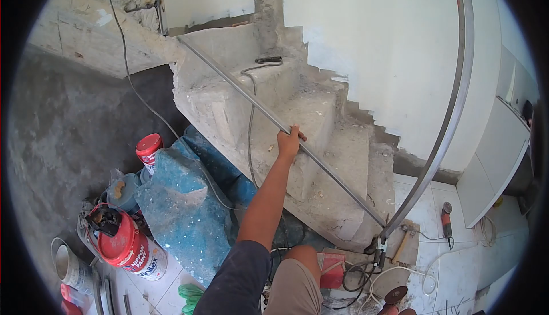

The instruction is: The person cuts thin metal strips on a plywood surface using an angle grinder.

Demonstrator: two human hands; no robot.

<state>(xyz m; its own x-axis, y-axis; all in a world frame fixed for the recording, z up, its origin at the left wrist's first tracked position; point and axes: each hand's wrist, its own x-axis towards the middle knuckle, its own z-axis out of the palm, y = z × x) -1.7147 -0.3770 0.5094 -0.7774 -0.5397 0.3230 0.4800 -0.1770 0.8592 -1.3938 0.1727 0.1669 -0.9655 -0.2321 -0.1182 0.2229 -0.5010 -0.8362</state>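
My left hand (290, 143) is closed around a long, thin metal bar (337, 179), near its middle. The bar slants across the concrete stairs (311, 115), from the edge of the upper landing down to the foot of the steps. At its lower end it meets a tall metal post (443, 132), which stands tilted and looks bowed in this wide lens. A black clamp-like holder (269, 60) with a cable lies on a step above the hand. My right hand is out of view.
Blue sheeting (177, 200) and paint buckets (123, 246) stand left of the stairs. On the tiles at right lie a hammer (402, 247), an angle grinder (446, 219) and loose cables (426, 275). A red box (331, 270) sits by my knee. A white cabinet (496, 160) stands at the right.
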